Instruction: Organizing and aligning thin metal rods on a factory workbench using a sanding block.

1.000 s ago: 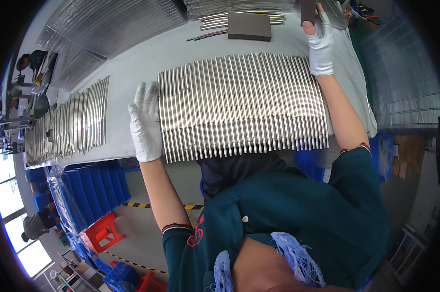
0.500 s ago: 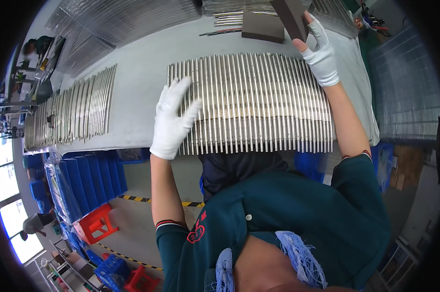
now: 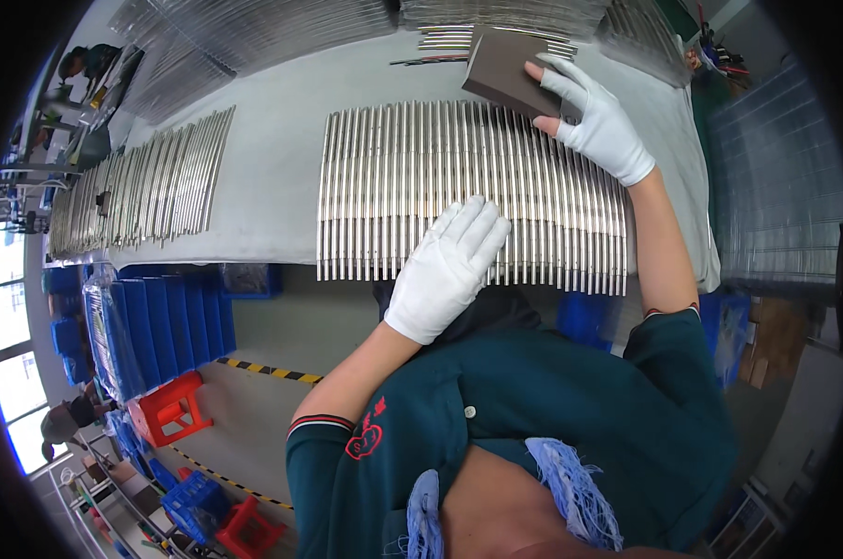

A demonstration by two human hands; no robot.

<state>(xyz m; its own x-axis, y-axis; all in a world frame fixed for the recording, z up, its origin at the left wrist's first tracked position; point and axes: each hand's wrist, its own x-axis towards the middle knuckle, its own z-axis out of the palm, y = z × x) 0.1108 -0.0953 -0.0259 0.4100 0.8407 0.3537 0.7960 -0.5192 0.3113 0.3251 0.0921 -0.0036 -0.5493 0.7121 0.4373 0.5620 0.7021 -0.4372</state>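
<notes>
Many thin silvery metal rods (image 3: 375, 177) lie side by side in a wide row across the table in front of me. My left hand (image 3: 451, 265), in a white glove, rests flat over the near part of the row, fingers stretched and holding nothing. Beyond the row's far edge, my right hand (image 3: 594, 116) grips a dark brown block (image 3: 505, 65) by its right side. Its glove leaves the thumb tip and a fingertip bare. The block is tilted just above the far ends of the rods and hides what lies behind it.
Another batch of rods (image 3: 151, 186) lies at the left with a small dark piece on it. Clear plastic trays (image 3: 282, 37) are stacked along the back. Below the table's left side stand blue bins (image 3: 161, 321) and a red stool (image 3: 172, 408). A person (image 3: 67, 424) is far left.
My left hand has moved right from the row's left end onto its middle. My right hand has brought the brown block left and lower, over where the second block lay.
</notes>
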